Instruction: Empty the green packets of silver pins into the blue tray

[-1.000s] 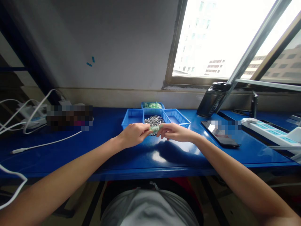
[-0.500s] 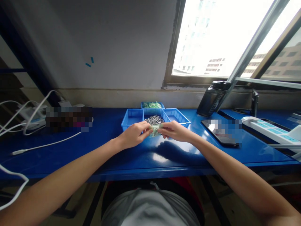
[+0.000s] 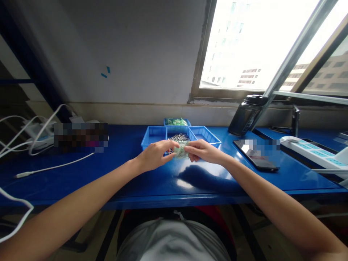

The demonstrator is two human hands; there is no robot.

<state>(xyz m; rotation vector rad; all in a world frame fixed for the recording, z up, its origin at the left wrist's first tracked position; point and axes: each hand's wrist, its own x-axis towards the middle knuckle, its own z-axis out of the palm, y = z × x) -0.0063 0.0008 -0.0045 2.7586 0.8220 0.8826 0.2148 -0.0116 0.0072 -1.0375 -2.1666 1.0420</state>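
My left hand (image 3: 156, 155) and my right hand (image 3: 202, 150) meet over the blue table, just in front of the blue trays. Both pinch a small pale green plastic packet (image 3: 181, 152) between their fingertips, left hand on its left edge, right hand on its right edge. Behind the packet, the middle blue tray (image 3: 179, 138) holds a heap of small metal pins. An empty-looking blue tray (image 3: 153, 135) sits to its left and another (image 3: 204, 134) to its right. A smaller tray with green pieces (image 3: 176, 121) stands behind them.
A black jug (image 3: 246, 115) leans by the window sill. A phone (image 3: 257, 159) lies on the table at right, with a white power strip (image 3: 312, 152) beyond it. White cables and chargers (image 3: 32, 137) lie at far left. The blue table edge (image 3: 174, 199) runs in front.
The green packet has gone from a narrow strip between the fingertips to a wider, spread shape. Both hands have moved slightly closer to me and stayed together.
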